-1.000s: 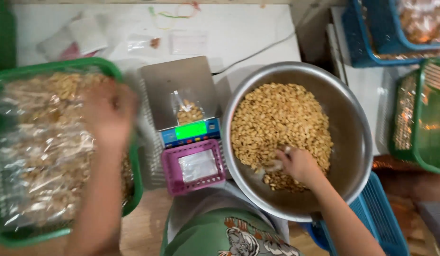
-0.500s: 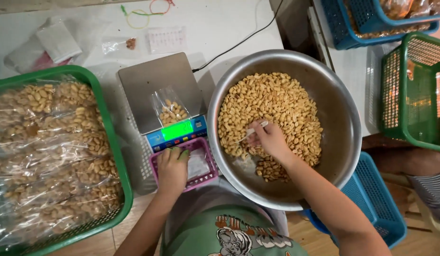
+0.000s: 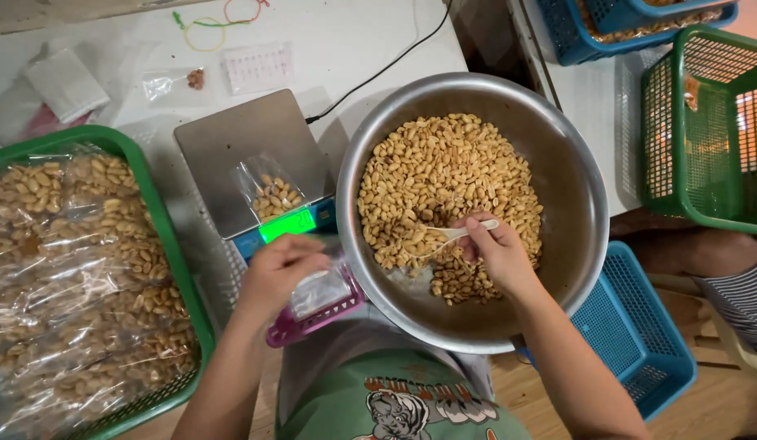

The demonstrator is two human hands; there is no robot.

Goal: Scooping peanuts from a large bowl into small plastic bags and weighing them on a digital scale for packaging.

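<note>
My right hand (image 3: 497, 254) holds a white plastic spoon (image 3: 458, 233) dipped into the peanuts (image 3: 444, 179) inside a large steel bowl (image 3: 574, 204). My left hand (image 3: 282, 273) reaches into a small pink basket (image 3: 301, 326) and touches a clear plastic bag (image 3: 321, 292) there. Just behind it a grey digital scale (image 3: 232, 147) with a lit green display carries a small clear bag of peanuts (image 3: 272, 194).
A green basket (image 3: 171, 269) full of packed peanut bags lies at the left. Blue baskets (image 3: 639, 326) and a green wire basket (image 3: 704, 130) stand at the right. Loose bags and rubber bands (image 3: 215, 20) lie on the white table behind. Another person's arm (image 3: 712, 257) rests at the right.
My left hand came back from the green basket to the pink basket and now takes a clear bag. My right hand still holds the spoon, which now shows in the peanuts.
</note>
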